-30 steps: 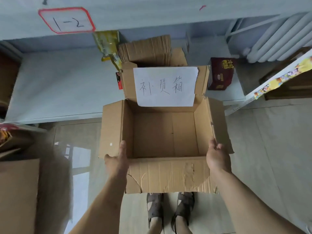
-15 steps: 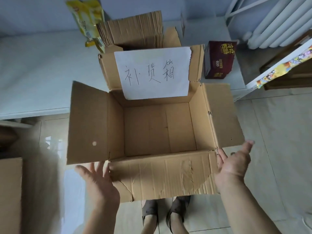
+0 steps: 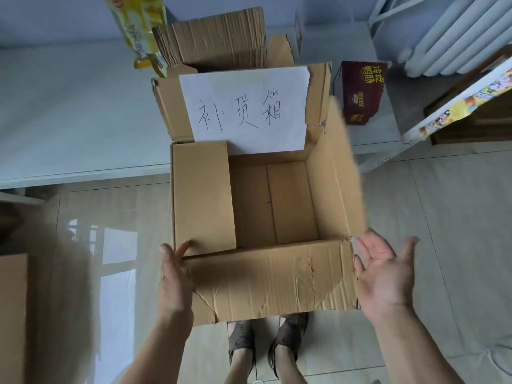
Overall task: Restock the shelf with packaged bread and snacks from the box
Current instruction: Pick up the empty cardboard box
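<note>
An empty brown cardboard box (image 3: 277, 284) stands on the floor in front of my feet, with a white handwritten paper (image 3: 246, 109) on its far flap. Its left flap (image 3: 202, 195) is folded in over the opening. The right flap (image 3: 343, 173) stands up, blurred. My left hand (image 3: 173, 275) rests flat against the box's near left corner, fingertips touching the folded flap. Just off the near right corner, my right hand (image 3: 385, 270) is open, palm up, holding nothing. On the low shelf (image 3: 69, 106) behind stand a yellow snack bag (image 3: 141, 31) and a dark red snack carton (image 3: 361, 92).
A stack of flattened cardboard (image 3: 219, 34) leans on the shelf behind the box. A white radiator (image 3: 454, 37) is at the upper right, above a shelf edge with a colourful strip (image 3: 457, 101). Another cardboard box (image 3: 12, 314) sits at the left edge. The floor is glossy tile (image 3: 443, 245).
Both hands let go of the box rim and the box came down to the floor. The left flap swung from spread outward to folded in; the right flap is rising.
</note>
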